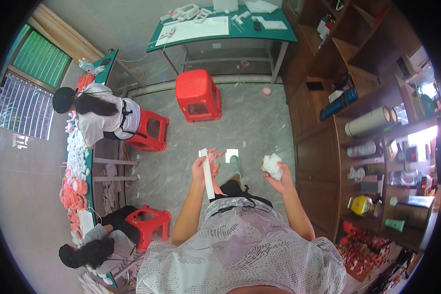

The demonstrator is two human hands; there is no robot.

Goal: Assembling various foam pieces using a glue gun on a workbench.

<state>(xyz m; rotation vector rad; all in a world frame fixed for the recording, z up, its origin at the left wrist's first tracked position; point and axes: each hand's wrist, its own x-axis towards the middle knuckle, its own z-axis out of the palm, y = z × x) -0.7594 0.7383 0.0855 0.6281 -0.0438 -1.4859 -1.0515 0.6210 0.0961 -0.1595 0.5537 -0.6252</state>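
In front of my body, my left hand (199, 171) is closed round a long flat white strip (208, 177). Several pink, thin pieces (214, 164) stick out beside the strip, seemingly in the same grip. To the right, apart from it, my right hand (281, 182) grips a small bunch of white foam-like pieces (273, 166). Its fingers are partly hidden behind the bunch. Both hands are above the grey floor (250, 117), at about waist height.
A red stool (198, 95) stands ahead, before a green table (274, 36) bearing white pieces. Two people (100, 110) sit leftward at a long table with white and pink pieces (77, 147). Wooden shelves (323, 171) line the right side. Small scraps lie on the floor.
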